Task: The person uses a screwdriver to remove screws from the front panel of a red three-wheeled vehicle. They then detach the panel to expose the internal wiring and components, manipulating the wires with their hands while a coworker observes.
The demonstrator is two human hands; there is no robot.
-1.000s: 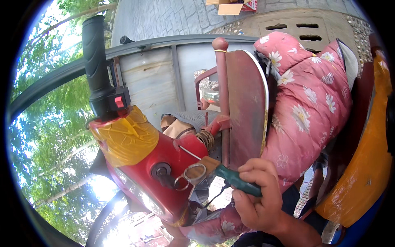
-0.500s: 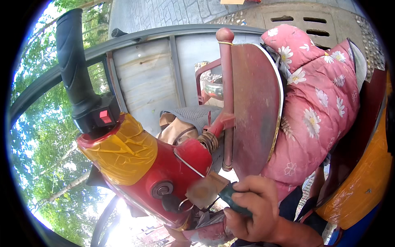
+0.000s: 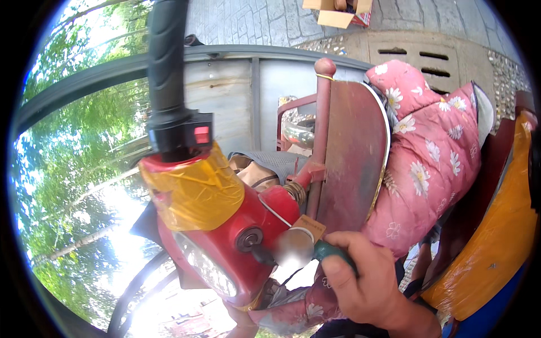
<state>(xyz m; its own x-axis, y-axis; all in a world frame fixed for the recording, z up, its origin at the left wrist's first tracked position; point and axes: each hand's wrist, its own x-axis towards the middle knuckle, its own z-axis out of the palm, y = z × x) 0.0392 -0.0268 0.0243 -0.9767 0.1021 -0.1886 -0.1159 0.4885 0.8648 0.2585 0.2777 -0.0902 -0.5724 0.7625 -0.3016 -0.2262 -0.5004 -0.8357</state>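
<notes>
My right hand (image 3: 369,281) is closed around a dark green rounded piece (image 3: 333,254), with the thumb and forefinger on its near end. Against that piece lie a small tan tag (image 3: 310,226) and a blurred, pale round disc (image 3: 294,248). A black-headed key (image 3: 261,253) sits in the lock (image 3: 248,239) of a red handlebar housing (image 3: 220,234), close to the disc. At the lower edge, a patch of skin (image 3: 241,322) shows below the housing; it may be my left hand, but its fingers are hidden. Pink flowered cloth (image 3: 304,307) lies beside it.
A black handgrip (image 3: 167,67) rises from yellow tape (image 3: 194,186) on the housing. Beyond stand a dark red board (image 3: 352,152), a pink flowered quilt (image 3: 428,163) and a grey metal panel (image 3: 217,104). An orange panel (image 3: 484,236) curves at right; a cardboard box (image 3: 338,18) lies far off.
The housing and handgrip appear farther right in the picture, and the headlight shows more. My right hand still grips the green piece, slightly farther right. The cardboard box has come further into view.
</notes>
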